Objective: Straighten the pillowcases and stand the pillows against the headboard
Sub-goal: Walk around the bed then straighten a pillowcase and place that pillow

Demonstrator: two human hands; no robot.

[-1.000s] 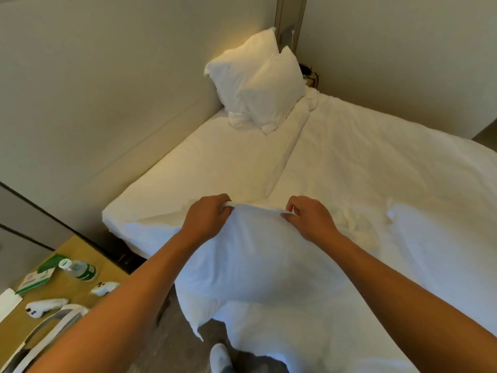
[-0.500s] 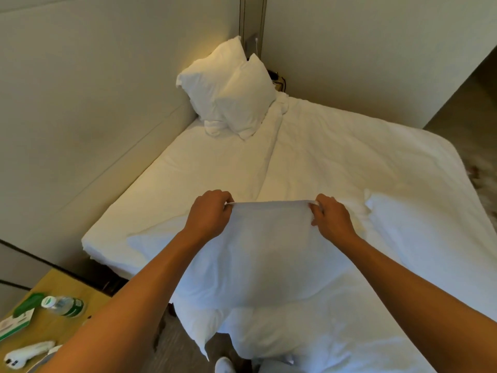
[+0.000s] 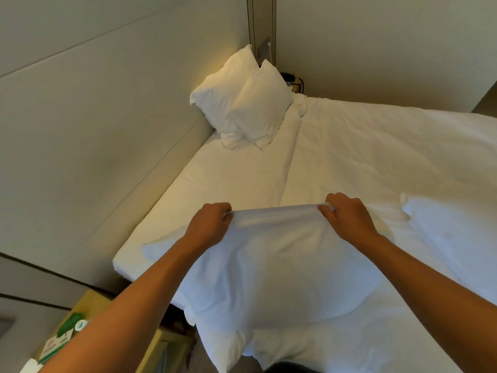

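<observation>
A white pillow (image 3: 271, 267) in its pillowcase hangs in front of me over the near corner of the bed. My left hand (image 3: 211, 226) grips the left end of its top edge and my right hand (image 3: 347, 218) grips the right end, so the cloth is pulled taut between them. Two white pillows (image 3: 242, 103) stand against the padded headboard (image 3: 113, 125) in the far corner. Another white pillow (image 3: 454, 232) lies flat on the bed at the right.
The bed (image 3: 349, 157) is covered with a rumpled white duvet. A wooden bedside table (image 3: 88, 305) at lower left carries a green card and small items. A dark cable and socket (image 3: 291, 80) sit behind the far pillows.
My hands have moved apart along the pillow's top edge, stretching the pillowcase straight between them. My view has swung to the right, shifting the far pillows and bedside table leftward.
</observation>
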